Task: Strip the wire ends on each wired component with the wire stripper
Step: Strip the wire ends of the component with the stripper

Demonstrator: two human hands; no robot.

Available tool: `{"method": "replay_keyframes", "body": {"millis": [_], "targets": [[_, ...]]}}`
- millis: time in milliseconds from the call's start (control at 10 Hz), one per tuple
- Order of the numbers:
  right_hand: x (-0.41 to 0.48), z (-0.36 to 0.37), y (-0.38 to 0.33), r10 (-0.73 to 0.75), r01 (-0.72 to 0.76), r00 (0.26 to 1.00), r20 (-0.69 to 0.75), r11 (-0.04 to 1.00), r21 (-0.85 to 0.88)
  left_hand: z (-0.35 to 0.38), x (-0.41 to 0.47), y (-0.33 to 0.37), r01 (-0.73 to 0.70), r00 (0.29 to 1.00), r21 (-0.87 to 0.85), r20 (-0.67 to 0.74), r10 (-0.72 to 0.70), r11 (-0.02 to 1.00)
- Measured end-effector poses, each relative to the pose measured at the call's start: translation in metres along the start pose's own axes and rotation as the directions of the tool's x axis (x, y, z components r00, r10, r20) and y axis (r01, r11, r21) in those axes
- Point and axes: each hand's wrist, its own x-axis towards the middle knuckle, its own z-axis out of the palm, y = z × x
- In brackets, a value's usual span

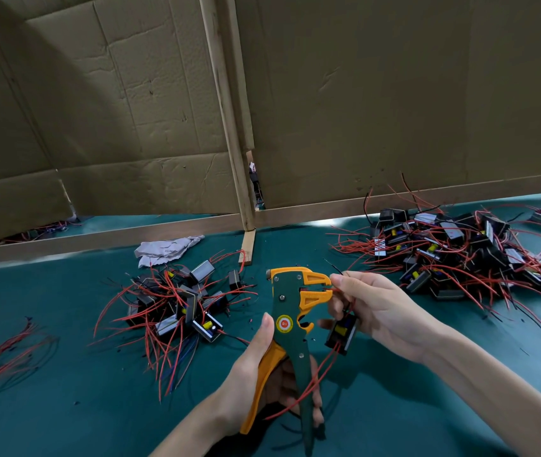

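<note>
Head view: left hand [256,367] holds the wire stripper [290,324] upright over the teal counter [64,407], low centre of frame. The grip is wrapped round both handles, fingers curled behind the green one, thumb lying up along the orange one toward the round yellow dial. Handles are splayed. The orange jaws point right with a gap between upper and lower. Right hand [378,311] is just beside the jaws, grip narrow: thumb and forefinger pinch a red wire end [335,289] at the jaw mouth. Lower fingers cradle the black wired component [341,331], yellow part visible on it. Its other red leads [312,384] trail down across the green handle. Cannot tell how far the wire sits inside the jaws. 2 piles of like components on the counter: a smaller pile [180,308] left of the stripper, a bigger pile [460,255] far right. Loose red wires [5,351] lie at the left edge. Crumpled grey rag [163,249] lies behind the smaller pile. Cardboard wall [394,94] with a wooden post [229,127] backs the counter.
</note>
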Motion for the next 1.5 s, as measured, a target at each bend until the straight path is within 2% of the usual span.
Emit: {"method": "replay_keyframes", "body": {"millis": [100, 200, 300, 400, 500, 600, 700, 900, 1000, 1100, 1200, 1300, 1400, 1500], "targets": [[0.001, 0.0, 0.0, -0.005, 0.005, 1.0, -0.001, 1.0, -0.016, -0.002, 0.003, 0.003, 0.038, 0.999, -0.031, 0.031, -0.037, 0.999], [0.001, 0.0, 0.0, -0.006, 0.006, 1.0, 0.0, 1.0, -0.01, -0.001, 0.003, 0.003, -0.058, 0.991, -0.012, 0.12, 0.059, 0.998], [0.001, -0.001, 0.0, -0.006, 0.006, 1.0, -0.002, 1.0, -0.008, 0.017, 0.007, 0.006, -0.009, 0.946, -0.272, 0.309, 0.096, 0.962], [0.0, 0.0, -0.001, -0.006, 0.006, 1.0, 0.005, 1.0, -0.002, 0.013, 0.015, -0.006, 0.07, 0.926, -0.237, 0.376, 0.025, 0.969], [0.0, 0.002, -0.001, -0.009, 0.009, 1.0, 0.018, 1.0, 0.0, 0.002, 0.025, -0.031, 0.196, 0.908, -0.03, 0.382, -0.169, 0.98], [0.0, 0.002, 0.0, -0.003, 0.003, 1.0, 0.025, 1.0, 0.017, -0.014, 0.033, -0.051, 0.245, 0.871, -0.024, 0.444, -0.209, 0.969], [0.0, -0.001, -0.001, 0.01, -0.011, 0.999, 0.049, 1.0, 0.012, -0.017, 0.042, -0.05, 0.262, 0.807, -0.077, 0.565, -0.174, 0.962], [0.0, -0.003, -0.01, 0.016, -0.01, 0.986, 0.169, 0.999, -0.035, -0.015, 0.052, -0.049, 0.291, 0.834, -0.169, 0.528, -0.163, 0.942], [0.002, 0.008, -0.027, 0.006, 0.009, 0.951, 0.308, 0.999, -0.045, -0.015, 0.057, -0.052, 0.318, 0.853, -0.226, 0.492, -0.174, 0.921], [0.017, 0.041, -0.045, -0.025, 0.057, 0.928, 0.371, 0.996, -0.075, -0.013, 0.061, -0.052, 0.347, 0.88, -0.267, 0.423, -0.215, 0.899], [0.046, 0.095, -0.055, -0.055, 0.097, 0.944, 0.324, 0.989, -0.114, -0.012, 0.06, -0.051, 0.373, 0.889, -0.33, 0.394, -0.232, 0.867], [0.082, 0.14, -0.055, -0.139, 0.184, 0.971, 0.195, 0.956, -0.23, -0.014, 0.059, -0.05, 0.394, 0.884, -0.356, 0.398, -0.244, 0.847], [0.111, 0.144, -0.038, -0.146, 0.232, 0.973, 0.181, 0.607, -0.76, -0.015, 0.057, -0.049, 0.417, 0.877, -0.357, 0.401, -0.266, 0.836], [0.118, 0.11, -0.013, -0.204, 0.218, 0.961, 0.189, 0.132, -0.967, -0.016, 0.057, -0.048, 0.423, 0.87, -0.351, 0.415, -0.267, 0.835]]}}
